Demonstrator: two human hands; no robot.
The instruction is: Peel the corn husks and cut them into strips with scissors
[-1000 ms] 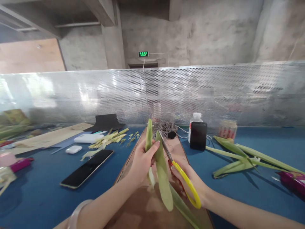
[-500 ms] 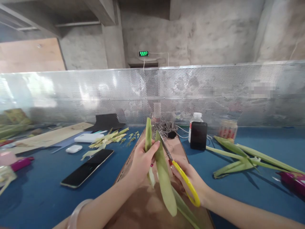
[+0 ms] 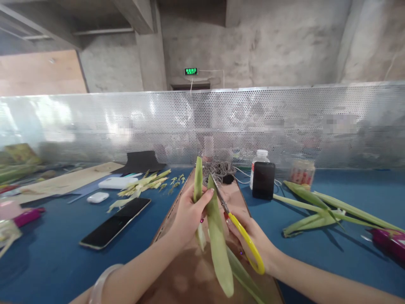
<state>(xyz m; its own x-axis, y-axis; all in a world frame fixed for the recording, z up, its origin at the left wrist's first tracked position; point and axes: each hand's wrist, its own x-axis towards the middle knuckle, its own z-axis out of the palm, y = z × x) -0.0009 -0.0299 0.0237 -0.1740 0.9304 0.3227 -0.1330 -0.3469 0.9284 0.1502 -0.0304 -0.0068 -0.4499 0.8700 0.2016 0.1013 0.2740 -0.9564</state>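
While the right fingers [image 3: 232, 227] grip yellow scissors [image 3: 247, 239], the green leaf [image 3: 219, 245] hangs mostly below the left fingers [image 3: 204, 200] pinching it.

And down goes the lower end of the leaf [image 3: 220, 249], hanging further than a second ago and slightly right of where it began! The yellow scissors [image 3: 236, 223] nudge left at the handle, and there's a purple glint by the right hand's [image 3: 262, 244] fingertips, just come into view!
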